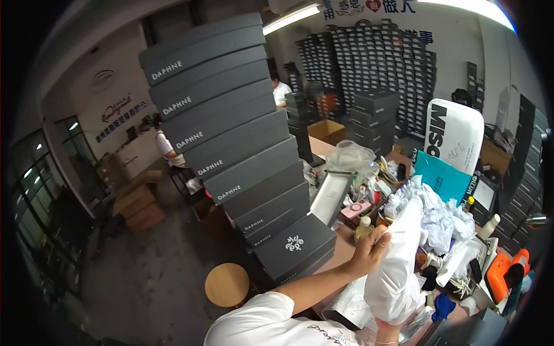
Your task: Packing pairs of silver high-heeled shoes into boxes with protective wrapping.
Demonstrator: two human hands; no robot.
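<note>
My left hand [369, 252] is closed on the upper edge of a thin white bag [398, 271], with thumb and fingers pinched together. The bag hangs down in front of me, lightly creased. At its lower end my right hand [390, 327] shows only at the wrist, which wears a thin bracelet. The bag covers its fingers, so I cannot see what they do. Just beneath the bag lies an open box with white paper [353, 305]. Beyond my left hand stands a small bottle of yellowish liquid [363, 227].
A tall, leaning stack of dark shoe boxes [248, 167] rises to my left, beside a round wooden stool [227, 285]. Crumpled white paper [441, 216], a teal box [443, 177] and orange tools [501, 273] crowd the table. Two people are farther off.
</note>
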